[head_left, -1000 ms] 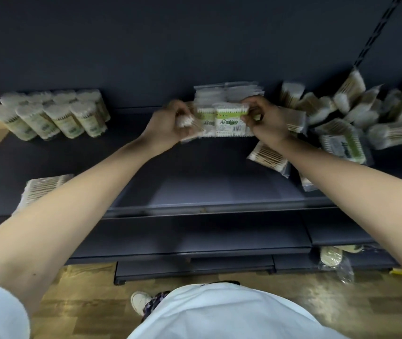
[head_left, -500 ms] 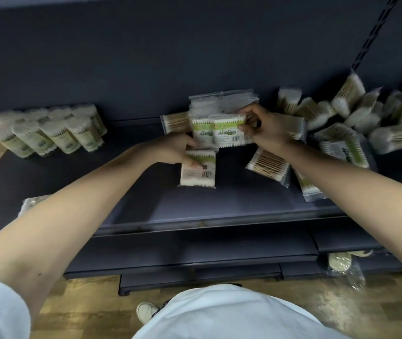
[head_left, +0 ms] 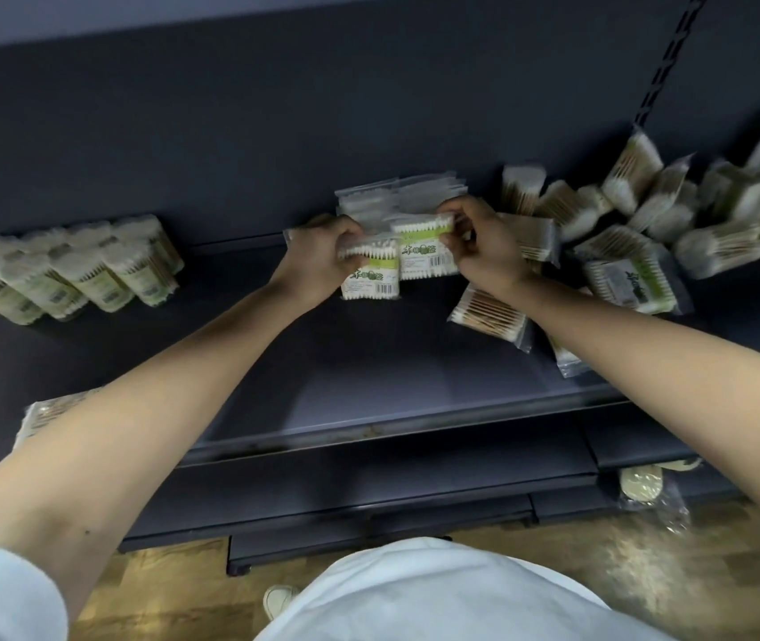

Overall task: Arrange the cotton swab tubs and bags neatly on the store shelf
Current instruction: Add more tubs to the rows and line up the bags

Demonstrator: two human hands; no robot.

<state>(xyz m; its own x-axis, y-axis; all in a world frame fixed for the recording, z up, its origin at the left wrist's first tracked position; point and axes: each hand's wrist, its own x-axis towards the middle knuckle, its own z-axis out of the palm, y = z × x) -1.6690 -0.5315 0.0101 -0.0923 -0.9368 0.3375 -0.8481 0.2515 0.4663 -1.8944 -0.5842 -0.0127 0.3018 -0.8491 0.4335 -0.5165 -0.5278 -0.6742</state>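
On the dark shelf (head_left: 369, 381), my left hand (head_left: 318, 259) grips a cotton swab bag (head_left: 371, 277) with a green and white label. My right hand (head_left: 484, 245) holds a second labelled swab bag (head_left: 424, 252) right beside it, both in front of an upright stack of bags (head_left: 396, 196) against the back wall. Several cotton swab tubs (head_left: 73, 266) stand grouped at the far left. A loose heap of swab bags (head_left: 646, 215) sprawls at the right. One bag (head_left: 489, 314) lies flat below my right wrist.
Another swab bag (head_left: 50, 411) lies near the shelf's front left edge, partly hidden by my left forearm. Lower shelves (head_left: 369, 478) jut out below. A clear packet of round pads (head_left: 646, 488) rests on the wooden floor at the right.
My left hand lifted the bag that lay flat on the shelf and brought it up beside the bag in my right hand. The view shifted slightly.
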